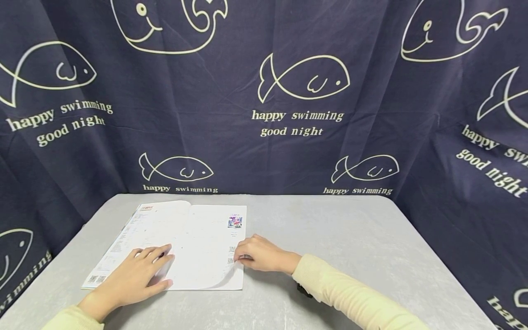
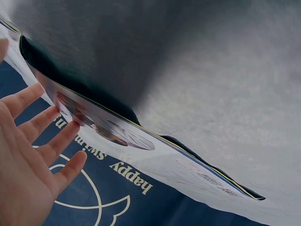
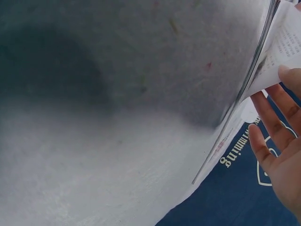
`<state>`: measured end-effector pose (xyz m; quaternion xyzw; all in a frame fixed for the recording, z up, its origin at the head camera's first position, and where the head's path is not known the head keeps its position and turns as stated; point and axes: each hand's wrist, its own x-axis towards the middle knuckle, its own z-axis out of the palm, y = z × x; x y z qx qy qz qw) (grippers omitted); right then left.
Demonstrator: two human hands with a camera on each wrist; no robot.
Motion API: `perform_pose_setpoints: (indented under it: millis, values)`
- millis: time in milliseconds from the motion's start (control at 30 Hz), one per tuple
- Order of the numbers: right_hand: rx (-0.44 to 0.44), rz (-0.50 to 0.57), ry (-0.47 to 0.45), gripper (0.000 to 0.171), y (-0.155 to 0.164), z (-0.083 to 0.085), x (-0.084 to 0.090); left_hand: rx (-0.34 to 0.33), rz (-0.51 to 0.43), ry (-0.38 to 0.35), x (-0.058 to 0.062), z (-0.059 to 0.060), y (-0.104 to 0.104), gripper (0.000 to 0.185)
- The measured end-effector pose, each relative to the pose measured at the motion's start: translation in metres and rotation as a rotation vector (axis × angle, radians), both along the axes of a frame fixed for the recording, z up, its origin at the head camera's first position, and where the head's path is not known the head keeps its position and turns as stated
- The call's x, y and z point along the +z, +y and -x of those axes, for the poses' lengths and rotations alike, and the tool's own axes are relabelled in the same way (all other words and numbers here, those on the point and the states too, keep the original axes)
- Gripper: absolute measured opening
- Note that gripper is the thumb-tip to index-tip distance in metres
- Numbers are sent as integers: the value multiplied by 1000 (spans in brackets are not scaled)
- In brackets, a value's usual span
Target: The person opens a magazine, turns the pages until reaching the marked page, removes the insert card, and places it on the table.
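The left hand lies flat, fingers straight and slightly spread, pressing down on the left-hand page of a thin white paper booklet that lies open on the surface. In the left wrist view the same hand shows an open palm with its fingertips touching the booklet's glossy edge. The right hand rests at the right edge of the booklet, near its lower right corner, with the fingers curled; the thumb and fingertips pinch the edge of the top page, which is lifted a little and curves up from the pages beneath. In the right wrist view the fingers of that hand lie against the underside of the raised printed sheet.

The booklet lies on the left half of a pale grey felt-covered surface, its spine running away from the person, a small coloured picture printed near the top right of the right-hand page. Both forearms wear pale yellow sleeves. A dark navy cloth backdrop printed with cream fish outlines and the words "happy swimming good night" hangs behind and around the surface.
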<state>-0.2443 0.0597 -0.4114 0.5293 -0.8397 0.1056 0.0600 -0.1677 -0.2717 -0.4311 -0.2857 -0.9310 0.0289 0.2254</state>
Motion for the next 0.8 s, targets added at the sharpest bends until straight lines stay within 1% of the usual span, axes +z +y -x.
perform_pose_setpoints:
  millis: [133,367,800]
  values:
    - [12,35,20,9,0,1,1,13,-9,-18,-1,1,0,63]
    - [9,80,35,11,-1,2,2,19,-16,-44,0,1,2,69]
    - [-50,110,72,12,-5,-2,6,-2,5,-8,-1,1,3,75]
